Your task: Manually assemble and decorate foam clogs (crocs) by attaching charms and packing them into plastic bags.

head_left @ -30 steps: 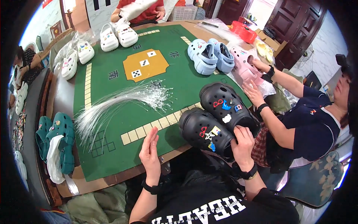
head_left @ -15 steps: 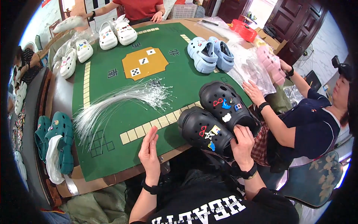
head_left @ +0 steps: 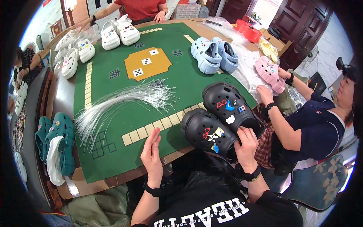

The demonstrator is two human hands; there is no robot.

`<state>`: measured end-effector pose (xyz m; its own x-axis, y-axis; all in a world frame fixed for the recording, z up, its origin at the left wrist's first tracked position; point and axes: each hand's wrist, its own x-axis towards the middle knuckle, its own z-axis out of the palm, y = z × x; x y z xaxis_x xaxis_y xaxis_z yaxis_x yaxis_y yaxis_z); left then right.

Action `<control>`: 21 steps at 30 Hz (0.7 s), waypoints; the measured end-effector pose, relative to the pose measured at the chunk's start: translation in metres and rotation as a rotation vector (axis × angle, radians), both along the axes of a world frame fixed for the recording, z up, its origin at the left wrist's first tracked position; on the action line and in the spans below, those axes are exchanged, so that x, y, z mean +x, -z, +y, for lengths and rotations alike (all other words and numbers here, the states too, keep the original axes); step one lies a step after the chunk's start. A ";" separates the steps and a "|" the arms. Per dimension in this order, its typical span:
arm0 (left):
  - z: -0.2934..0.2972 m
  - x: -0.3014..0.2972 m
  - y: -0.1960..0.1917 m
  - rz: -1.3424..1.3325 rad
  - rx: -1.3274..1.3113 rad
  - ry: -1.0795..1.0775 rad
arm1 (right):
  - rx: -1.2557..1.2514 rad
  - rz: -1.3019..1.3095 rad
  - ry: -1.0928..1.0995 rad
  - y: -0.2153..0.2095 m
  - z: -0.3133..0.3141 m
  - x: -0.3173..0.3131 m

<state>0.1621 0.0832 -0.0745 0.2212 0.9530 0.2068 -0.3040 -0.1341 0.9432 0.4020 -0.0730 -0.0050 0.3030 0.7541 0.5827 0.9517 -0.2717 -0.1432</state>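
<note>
A pair of black clogs [head_left: 210,133] with colourful charms stands side by side at the near right edge of the green mat [head_left: 113,166]. My right hand [head_left: 246,145] holds them by their near ends, its fingers curled between the two shoes. To the left of the clogs, my left hand [head_left: 152,153] is raised near the table edge, fingers stretched out and nothing in it. Beyond it, a fanned bundle of thin clear plastic ties [head_left: 124,100] lies on the mat.
Light blue clogs [head_left: 206,55] stand at the far right, white clogs [head_left: 109,36] at the far left, and teal clogs [head_left: 62,136] at the left edge. On the right, a co-worker holds a pink clog [head_left: 269,72] beside clear bags [head_left: 245,68]. Another person in red is across the table.
The co-worker on the right has lowered the pink clog and turned it. The far person's hand has set down a white wrapped item at the left. My hands and the black clogs stay put.
</note>
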 end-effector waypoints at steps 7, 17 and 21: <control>0.005 0.005 -0.017 0.011 -0.127 0.102 | 0.046 0.051 -0.035 0.001 0.001 0.002; 0.011 0.047 -0.056 0.079 -0.008 0.267 | 0.048 0.025 -0.081 -0.009 -0.007 -0.001; 0.016 0.036 -0.043 -0.065 -0.133 0.135 | 0.068 0.066 -0.095 -0.016 0.020 0.017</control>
<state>0.1986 0.0992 -0.0314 0.3391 0.9355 0.0987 -0.3717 0.0369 0.9276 0.4188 -0.0527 0.0115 0.2710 0.7409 0.6145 0.9607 -0.1683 -0.2209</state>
